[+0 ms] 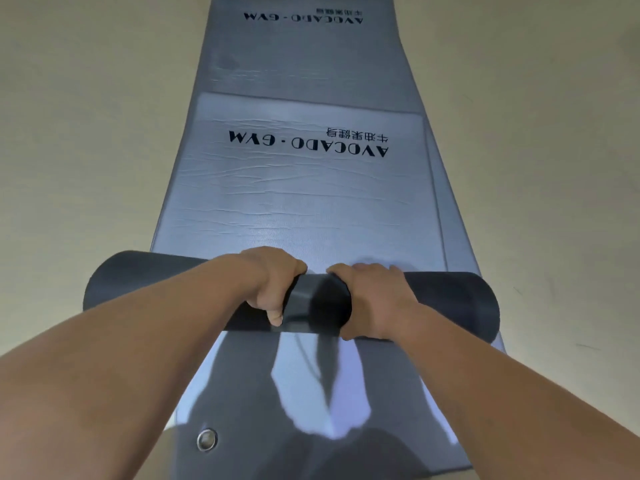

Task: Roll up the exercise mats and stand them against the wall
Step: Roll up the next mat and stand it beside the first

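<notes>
far mat cut off by top edge, its small print blurred, forearms cut off at sides

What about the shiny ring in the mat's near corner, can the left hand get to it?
Probably yes. The ring lies uncovered on the flat mat, beside the left forearm. But the left hand grips the rolled mat, so it must let go first.

A pale beige floor filled the view at 9 o'clock and at 3 o'clock, smooth and matte. A few faint dark scuff marks showed on it toward 4 o'clock.
</notes>
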{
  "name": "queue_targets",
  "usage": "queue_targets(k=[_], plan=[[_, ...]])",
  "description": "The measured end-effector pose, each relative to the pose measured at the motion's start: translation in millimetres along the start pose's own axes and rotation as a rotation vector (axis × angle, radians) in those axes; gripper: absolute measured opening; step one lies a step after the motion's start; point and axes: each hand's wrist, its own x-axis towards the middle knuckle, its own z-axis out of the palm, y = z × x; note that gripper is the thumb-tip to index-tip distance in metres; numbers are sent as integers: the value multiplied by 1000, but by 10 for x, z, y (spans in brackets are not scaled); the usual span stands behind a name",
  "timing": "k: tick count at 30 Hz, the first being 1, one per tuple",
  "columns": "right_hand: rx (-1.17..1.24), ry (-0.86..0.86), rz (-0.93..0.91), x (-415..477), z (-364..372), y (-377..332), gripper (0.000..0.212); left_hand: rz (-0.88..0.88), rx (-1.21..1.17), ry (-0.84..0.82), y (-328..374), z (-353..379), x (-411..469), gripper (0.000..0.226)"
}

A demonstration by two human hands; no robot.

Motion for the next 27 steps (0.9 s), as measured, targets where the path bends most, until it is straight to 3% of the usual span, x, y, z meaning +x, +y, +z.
queue_targets(k=[3,7,9,11,13,16,18,21,27], plan=[[-68,180,-1,-286,300,-22,118,7,-61,24,-4,10,-40,74],[-53,274,52,-453,592,-76,122,2,-208,67,-106,130,-59,76],[-63,280,74,-409,622,-93,122,-27,-128,90,-75,202,-102,92],[-59,287,96,-315,564,-88,122,-41,-13,140,0,230,-173,123],[-37,290,106,-177,446,-57,121,-42,48,302,107,287,-241,136],[-46,273,109,47,212,8,119,-122,81,551,267,551,-295,130],[-61,260,114,189,67,55,120,-179,70,547,312,772,-280,124],[-88,263,130,341,-52,79,118,-228,104,485,287,907,-178,136],[9,483,156,210,248,-92,86,-219,114,439,67,461,130,157]])
